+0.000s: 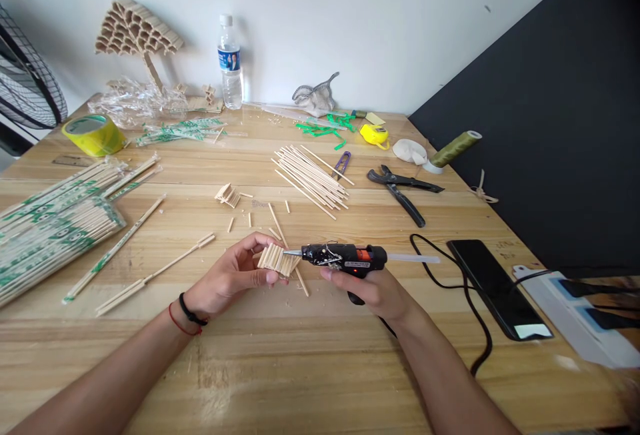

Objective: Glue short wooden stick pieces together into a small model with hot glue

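Between the fingers and thumb of my left hand (pixel 235 272) is a small panel of short wooden sticks (pixel 276 259) set side by side. My right hand (pixel 373 288) is wrapped round the grip of a black glue gun (pixel 345 256), with a clear glue stick (pixel 413 258) jutting from its back. The metal nozzle points left and meets the panel's top face, or hovers just over it; I cannot tell which. Beneath the panel, long sticks (pixel 303 282) lie on the table. A small piece built of short sticks (pixel 228 195) sits beyond my left hand.
A pile of wooden sticks (pixel 313 178), purple snips (pixel 341 164) and black cutters (pixel 403 188) lie ahead. Wrapped chopsticks (pixel 60 235) cover the left side. At right are a phone (pixel 500 288), a power strip (pixel 575 315) and a black cable (pixel 475 312). A water bottle (pixel 231 68) stands behind.
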Available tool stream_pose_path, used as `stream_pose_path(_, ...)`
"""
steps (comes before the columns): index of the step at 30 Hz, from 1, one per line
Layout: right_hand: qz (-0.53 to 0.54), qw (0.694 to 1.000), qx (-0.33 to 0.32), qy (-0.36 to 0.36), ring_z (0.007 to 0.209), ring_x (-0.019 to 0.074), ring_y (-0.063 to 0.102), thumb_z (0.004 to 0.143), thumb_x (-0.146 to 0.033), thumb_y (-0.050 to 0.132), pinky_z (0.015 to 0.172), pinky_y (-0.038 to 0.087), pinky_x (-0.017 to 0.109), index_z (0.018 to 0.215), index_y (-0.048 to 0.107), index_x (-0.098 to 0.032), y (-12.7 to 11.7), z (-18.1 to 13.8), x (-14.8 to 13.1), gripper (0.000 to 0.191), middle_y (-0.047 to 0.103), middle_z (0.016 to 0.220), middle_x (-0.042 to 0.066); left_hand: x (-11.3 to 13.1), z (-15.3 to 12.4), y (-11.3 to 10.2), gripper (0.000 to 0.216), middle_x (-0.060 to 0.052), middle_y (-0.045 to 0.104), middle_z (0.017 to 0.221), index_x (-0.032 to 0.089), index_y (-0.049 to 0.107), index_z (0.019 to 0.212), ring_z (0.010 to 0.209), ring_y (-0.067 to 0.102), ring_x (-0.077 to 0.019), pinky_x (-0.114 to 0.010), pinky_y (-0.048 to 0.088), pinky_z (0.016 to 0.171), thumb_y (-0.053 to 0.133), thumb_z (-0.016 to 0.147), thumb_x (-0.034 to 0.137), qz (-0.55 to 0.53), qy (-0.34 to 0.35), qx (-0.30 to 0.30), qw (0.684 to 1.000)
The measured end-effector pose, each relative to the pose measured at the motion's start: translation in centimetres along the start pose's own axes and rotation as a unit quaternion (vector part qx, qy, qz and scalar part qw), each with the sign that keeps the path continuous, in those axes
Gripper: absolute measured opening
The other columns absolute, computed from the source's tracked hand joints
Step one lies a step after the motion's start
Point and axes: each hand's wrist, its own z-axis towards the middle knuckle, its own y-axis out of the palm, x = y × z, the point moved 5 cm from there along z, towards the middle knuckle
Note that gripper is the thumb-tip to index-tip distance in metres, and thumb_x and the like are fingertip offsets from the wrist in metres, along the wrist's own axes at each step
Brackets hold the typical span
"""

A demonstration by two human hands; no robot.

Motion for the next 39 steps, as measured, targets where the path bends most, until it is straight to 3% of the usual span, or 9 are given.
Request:
stream_pose_path(13, -0.014, 1.000, 0.007, -0.014, 0.073, 0.0208, 0.061, 0.088, -0.041, 0.070, 0.072, 0.049, 0.032, 0.078, 0.070, -0.021, -0.2, 0.0, 0.0, 0.022, 0.070, 0.074, 0.001, -0.3, -0.1, -0.3, 0.035, -0.004, 0.069, 0.111, 0.022, 0.069, 0.115, 0.089, 0.071, -0.0154, -0.027, 0.055, 0.085, 0.084, 0.084, 0.015, 0.015, -0.008, -0.001, 1.000)
stream_pose_path(19, -0.031, 0.998, 0.058, 0.013, 0.098, 0.0286, 0.071, 0.093, -0.045, 0.068, 0.092, 0.052, 0.039, 0.097, 0.077, -0.023, -0.2, 0.3, 0.5, 0.024, 0.080, 0.099, 0.004, -0.1, -0.1, -0.1, 0.034, -0.003, 0.070, 0.101, 0.022, 0.069, 0.113, 0.084, 0.068, -0.0138, -0.024, 0.053, 0.078, 0.085, 0.083, 0.019, 0.005, -0.002, 0.007, 1.000)
stream_pose_path(23, -0.079, 0.986, 0.147, -0.002, 0.087, 0.0253, 0.069, 0.093, -0.047, 0.069, 0.081, 0.052, 0.035, 0.096, 0.071, -0.021, -0.6, 0.6, 0.4, 0.026, 0.077, 0.091, 0.005, 0.1, -0.2, -0.1, 0.035, -0.002, 0.067, 0.103, 0.023, 0.070, 0.112, 0.080, 0.065, -0.0126, -0.024, 0.050, 0.074, 0.086, 0.081, 0.022, -0.001, 0.001, 0.027, 1.000)
stream_pose_path(26, -0.094, 0.984, 0.153, 0.004, 0.071, 0.0206, 0.064, 0.089, -0.050, 0.073, 0.067, 0.049, 0.031, 0.090, 0.066, -0.020, 0.2, 0.8, 0.5, 0.030, 0.071, 0.078, 0.002, 0.2, -0.2, -0.2, 0.036, -0.003, 0.065, 0.108, 0.021, 0.071, 0.110, 0.077, 0.060, -0.0113, -0.025, 0.049, 0.073, 0.088, 0.078, 0.026, -0.012, -0.002, 0.036, 0.999)
stream_pose_path(28, -0.114, 0.982, 0.150, 0.009, 0.066, 0.0186, 0.060, 0.084, -0.049, 0.078, 0.062, 0.045, 0.029, 0.089, 0.065, -0.020, 1.1, 0.8, 0.4, 0.032, 0.067, 0.074, -0.001, 0.1, -0.3, -0.2, 0.036, -0.003, 0.065, 0.101, 0.018, 0.071, 0.106, 0.078, 0.057, -0.0121, -0.025, 0.046, 0.073, 0.088, 0.077, 0.029, -0.010, -0.007, 0.031, 0.999)
stream_pose_path(33, -0.176, 0.973, 0.146, -0.017, 0.070, 0.0190, 0.060, 0.077, -0.035, 0.087, 0.066, 0.044, 0.028, 0.091, 0.061, -0.022, 3.0, 0.7, 0.0, 0.032, 0.066, 0.079, -0.002, 0.2, -0.3, 0.0, 0.036, -0.002, 0.063, 0.085, 0.016, 0.068, 0.100, 0.077, 0.054, -0.0143, -0.025, 0.041, 0.072, 0.087, 0.075, 0.032, -0.013, -0.008, 0.015, 1.000)
stream_pose_path(39, -0.211, 0.967, 0.133, -0.047, 0.075, 0.0217, 0.063, 0.079, -0.021, 0.082, 0.068, 0.046, 0.029, 0.093, 0.057, -0.023, 3.8, 0.8, 0.1, 0.029, 0.068, 0.086, 0.002, 0.3, -0.2, 0.1, 0.034, -0.004, 0.063, 0.090, 0.016, 0.068, 0.099, 0.077, 0.054, -0.0152, -0.027, 0.042, 0.072, 0.086, 0.076, 0.032, -0.006, -0.005, 0.022, 1.000)
